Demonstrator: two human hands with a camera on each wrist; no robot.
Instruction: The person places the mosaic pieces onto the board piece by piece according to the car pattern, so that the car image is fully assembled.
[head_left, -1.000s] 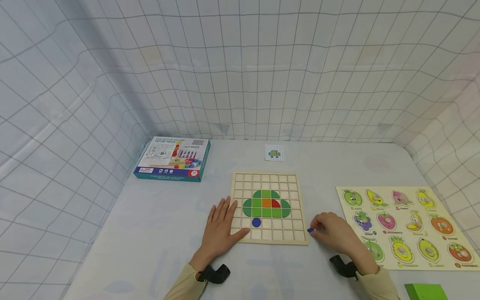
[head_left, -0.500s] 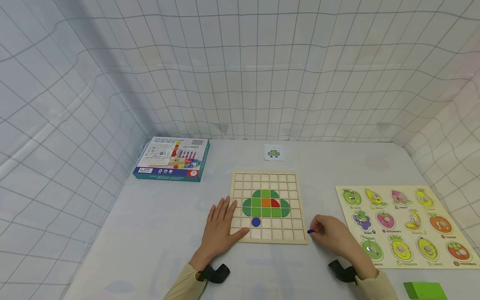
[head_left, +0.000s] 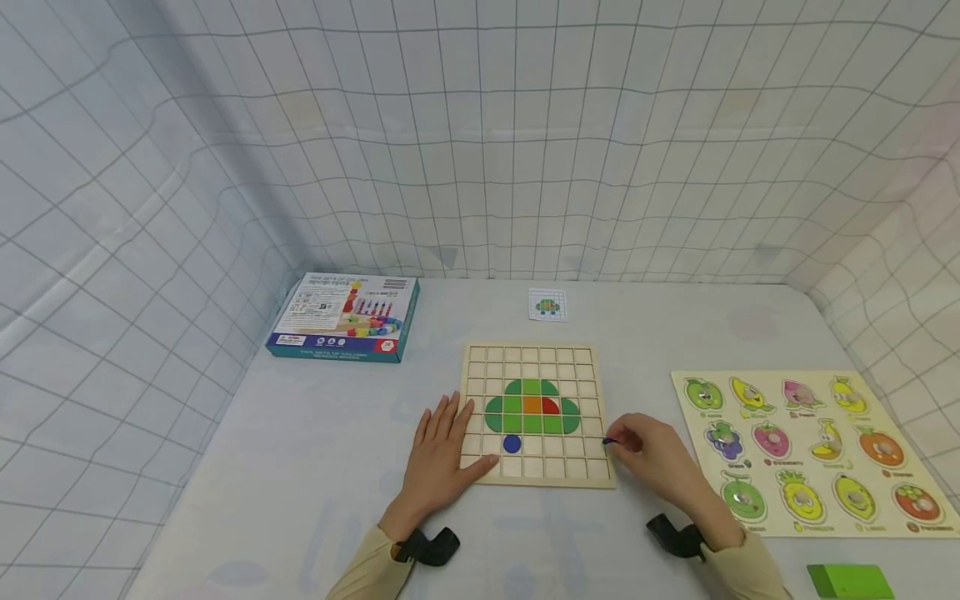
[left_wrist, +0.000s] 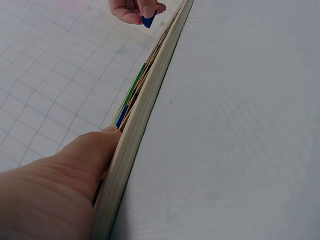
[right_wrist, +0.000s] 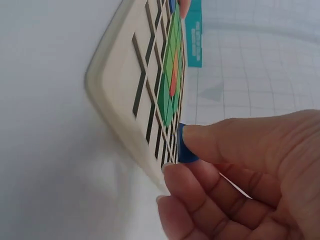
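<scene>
A wooden grid board (head_left: 530, 356) lies in the middle of the table, with green, orange and red tiles (head_left: 532, 406) set in its squares. One blue disc (head_left: 512, 444) sits in a square below the green ones. My left hand (head_left: 441, 458) rests flat on the board's left edge, fingers spread and thumb on the lower left corner. At the board's right edge my right hand (head_left: 654, 454) pinches a small blue piece (right_wrist: 187, 145) between thumb and fingers. The piece shows a curved side in the right wrist view; the fingers cover part of it.
Behind the board lies a small pattern card (head_left: 548, 305). A boxed toy set (head_left: 345, 318) stands at the back left. On the right are a fruit puzzle board (head_left: 813, 454) and a green block (head_left: 851, 581). Grid-patterned cloth walls (head_left: 525, 150) enclose the table.
The right hand has moved up and slightly left with the blue piece, from beside the lower right corner to over the board's right edge. The left hand has stayed put.
</scene>
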